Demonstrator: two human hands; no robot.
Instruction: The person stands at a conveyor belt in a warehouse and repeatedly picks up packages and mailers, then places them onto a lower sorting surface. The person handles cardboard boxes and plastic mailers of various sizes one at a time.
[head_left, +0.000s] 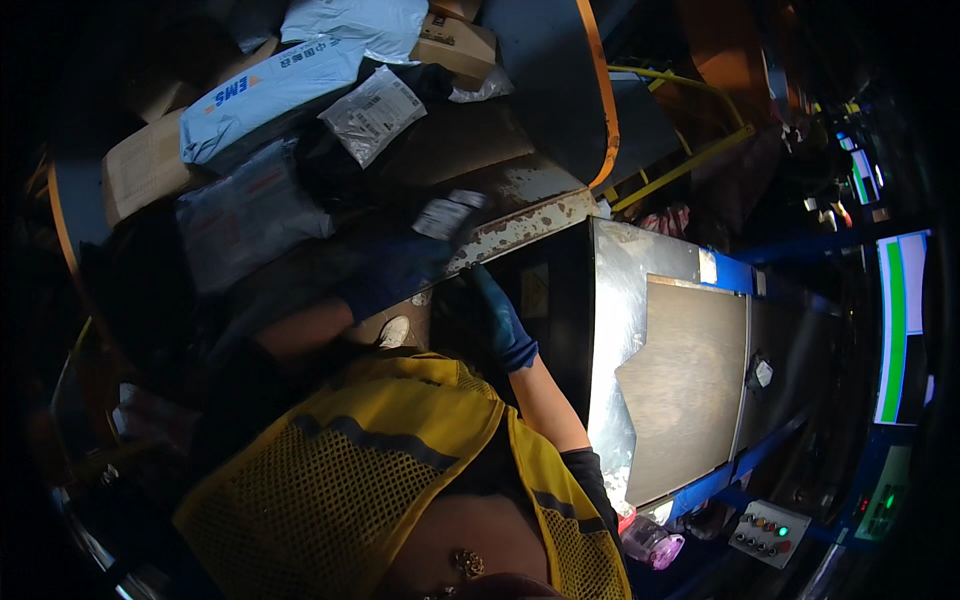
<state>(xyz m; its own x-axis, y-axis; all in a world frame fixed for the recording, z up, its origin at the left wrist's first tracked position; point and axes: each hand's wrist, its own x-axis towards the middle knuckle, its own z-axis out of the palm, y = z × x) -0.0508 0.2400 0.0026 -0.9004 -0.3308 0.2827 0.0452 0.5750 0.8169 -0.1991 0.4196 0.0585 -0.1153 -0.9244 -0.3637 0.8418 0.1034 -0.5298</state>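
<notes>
My left hand (401, 270), in a dark blue glove, is blurred and in shadow at the near edge of a parcel-filled container. Just beyond its fingers is a dark package with white labels (442, 216); whether the hand grips it is unclear. My right hand (491, 311), in a blue-green glove, is by the rusty metal rim (525, 223), its fingers partly lost in the dark. A light blue plastic mailing bag (270, 97), a clear bag with a label (375, 112), a grey plastic parcel (244, 217) and cardboard boxes (146, 169) lie in the container.
A conveyor belt (690, 390) with a metal border runs at the right, a small dark parcel (759, 373) on it. Nearby are a control box with buttons (770, 534), a plastic bottle (652, 541) and a lit screen (896, 330). An orange frame bar (607, 97) rises behind the rim.
</notes>
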